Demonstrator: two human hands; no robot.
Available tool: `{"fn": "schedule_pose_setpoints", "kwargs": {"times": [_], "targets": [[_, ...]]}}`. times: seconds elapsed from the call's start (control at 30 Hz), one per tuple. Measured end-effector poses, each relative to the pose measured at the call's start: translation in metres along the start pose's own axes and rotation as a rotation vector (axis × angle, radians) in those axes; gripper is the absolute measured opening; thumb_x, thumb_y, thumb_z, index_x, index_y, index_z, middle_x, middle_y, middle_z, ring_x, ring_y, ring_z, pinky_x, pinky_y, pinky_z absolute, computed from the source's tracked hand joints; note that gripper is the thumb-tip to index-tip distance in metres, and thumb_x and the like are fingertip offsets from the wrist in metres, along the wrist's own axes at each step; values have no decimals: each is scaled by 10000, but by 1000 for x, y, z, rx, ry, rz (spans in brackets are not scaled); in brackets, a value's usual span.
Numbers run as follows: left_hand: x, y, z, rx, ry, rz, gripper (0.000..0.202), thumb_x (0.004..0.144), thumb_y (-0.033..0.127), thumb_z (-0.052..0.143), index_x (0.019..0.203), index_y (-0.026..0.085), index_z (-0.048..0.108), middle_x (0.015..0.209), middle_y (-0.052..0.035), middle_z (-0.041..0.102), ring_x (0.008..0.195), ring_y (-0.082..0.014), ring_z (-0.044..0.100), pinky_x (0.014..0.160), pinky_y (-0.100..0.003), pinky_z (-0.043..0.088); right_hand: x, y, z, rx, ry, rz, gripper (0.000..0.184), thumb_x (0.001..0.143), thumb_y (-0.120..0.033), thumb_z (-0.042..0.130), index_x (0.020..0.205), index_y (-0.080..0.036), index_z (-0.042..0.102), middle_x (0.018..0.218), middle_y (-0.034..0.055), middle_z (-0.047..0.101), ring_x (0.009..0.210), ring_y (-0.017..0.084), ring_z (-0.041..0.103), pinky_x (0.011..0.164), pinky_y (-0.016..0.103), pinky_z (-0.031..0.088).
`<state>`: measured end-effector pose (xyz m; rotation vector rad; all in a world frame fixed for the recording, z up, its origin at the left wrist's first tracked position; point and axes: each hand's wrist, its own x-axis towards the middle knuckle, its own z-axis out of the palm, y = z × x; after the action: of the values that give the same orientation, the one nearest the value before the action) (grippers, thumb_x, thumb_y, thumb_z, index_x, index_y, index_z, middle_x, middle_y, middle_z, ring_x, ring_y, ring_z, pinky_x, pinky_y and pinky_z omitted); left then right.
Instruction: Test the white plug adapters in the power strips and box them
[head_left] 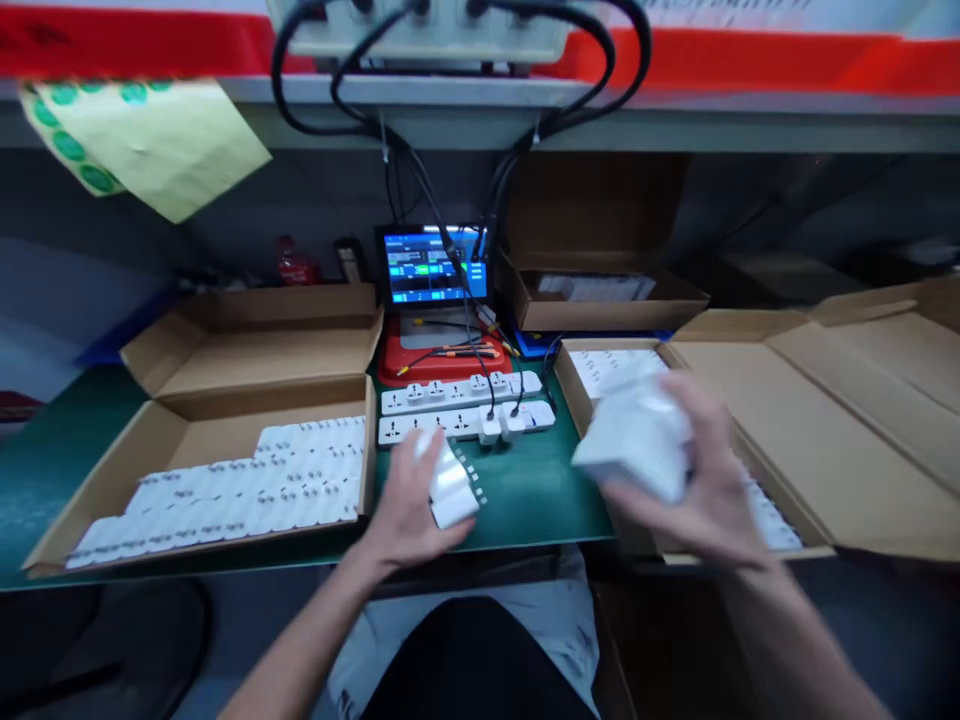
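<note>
My left hand [401, 515] is closed around a few white plug-in chargers [452, 490] side by side, their metal prongs facing right, just above the green table. In front of it lie two white power strips [431, 428], with two white plugs [501, 428] in the nearer one. My right hand [709, 490] grips a blurred white block of chargers [637, 430] over the right carton [576, 385], which holds more white chargers [611, 365]. To the left, an open carton [262, 402] contains rows of white chargers [255, 495], prongs showing.
A lit screen [427, 275] stands behind a red tray [388, 362] with thin cables. Black cables [420, 165] hang from a shelf [712, 130] across the top. Another carton [615, 315] sits at the back right. A sticker sheet [180, 150] hangs at upper left.
</note>
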<state>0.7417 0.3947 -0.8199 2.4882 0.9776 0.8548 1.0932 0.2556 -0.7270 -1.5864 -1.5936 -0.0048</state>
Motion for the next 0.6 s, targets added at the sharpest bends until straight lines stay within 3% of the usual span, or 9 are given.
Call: {"fn": "schedule_pose_setpoints", "kwargs": {"times": [0.13, 0.27, 0.43, 0.6], "targets": [[-21, 0, 40, -20, -160, 7, 1317, 786, 440, 922, 1841, 247, 157, 1786, -290, 304, 1637, -544, 398, 1249, -738, 478, -18, -13, 80, 160, -320, -92, 1113, 753, -403, 941, 1742, -295, 443, 1754, 189, 355, 1637, 498, 435, 1355, 659, 417], [-32, -13, 49, -74, -161, -36, 1496, 746, 533, 965, 1851, 268, -9, 1851, -305, 205, 1701, -554, 319, 1296, -766, 420, -32, -22, 137, 240, -495, -217, 1248, 708, -377, 941, 1792, -323, 325, 1826, 205, 216, 1697, 506, 340, 1344, 649, 423], [-32, -22, 49, -141, -138, -48, 1553, 742, 437, 929, 1828, 253, -166, 1777, -311, 351, 1631, -537, 432, 1302, -798, 382, -17, -23, 162, 294, -654, -313, 1348, 708, -378, 946, 1838, -339, 213, 1861, 209, 150, 1739, 493, 258, 1355, 658, 387], [-19, -7, 39, -299, -145, -87, 1597, 586, 305, 956, 1850, 280, -20, 1648, -224, 446, 1551, -497, 482, 1279, -762, 443, -17, 3, 153, 396, -713, -167, 1452, 703, -379, 962, 1857, -340, 82, 1900, 186, 97, 1769, 454, 217, 1387, 617, 337]]}}
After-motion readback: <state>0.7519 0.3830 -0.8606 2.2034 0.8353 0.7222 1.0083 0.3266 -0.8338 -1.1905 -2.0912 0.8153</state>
